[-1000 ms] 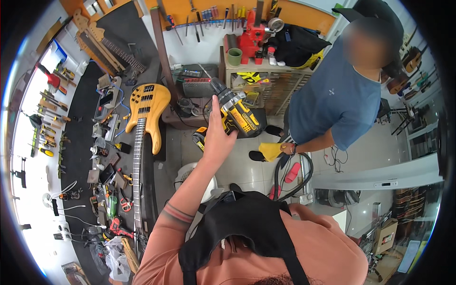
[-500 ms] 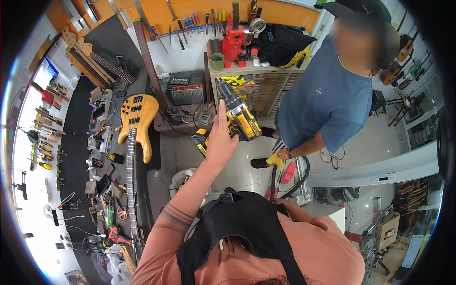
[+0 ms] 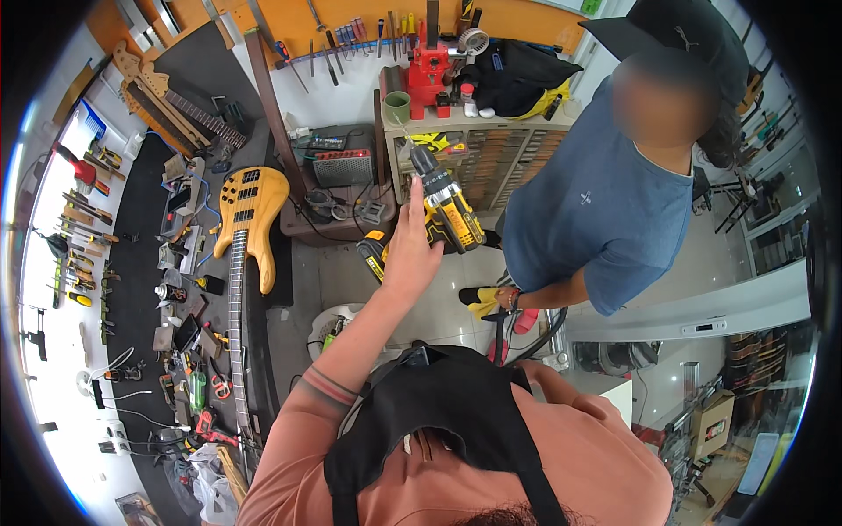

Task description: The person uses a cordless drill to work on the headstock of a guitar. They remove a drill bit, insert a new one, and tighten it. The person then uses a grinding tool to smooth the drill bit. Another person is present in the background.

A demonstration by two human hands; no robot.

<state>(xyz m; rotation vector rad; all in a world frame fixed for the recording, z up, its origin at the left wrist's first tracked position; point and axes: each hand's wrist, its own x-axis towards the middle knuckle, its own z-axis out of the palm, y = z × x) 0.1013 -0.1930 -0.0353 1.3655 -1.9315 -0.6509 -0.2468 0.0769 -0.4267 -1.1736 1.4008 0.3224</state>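
My left hand [image 3: 414, 254] is closed around the handle of a yellow and black cordless drill [image 3: 454, 217], with one finger stretched along its side. The drill points away from me, up toward the green cup [image 3: 396, 107]. A thin bit [image 3: 405, 131] sits in its black chuck. The battery [image 3: 374, 256] shows to the left of my wrist. My right arm [image 3: 561, 386] bends behind the black apron [image 3: 430, 386], and my right hand is hidden.
A person in a blue shirt [image 3: 605, 193] stands close on the right. A natural-wood bass guitar [image 3: 250, 210] lies on the cluttered dark workbench [image 3: 140, 263] at left. A red press [image 3: 430, 74] tops the far cabinet [image 3: 500, 175]. Behind my forearm stands a white bin [image 3: 320, 337].
The person in blue has leaned nearer, their hand holding something yellow now lower and left. My left hand and the drill have barely shifted.
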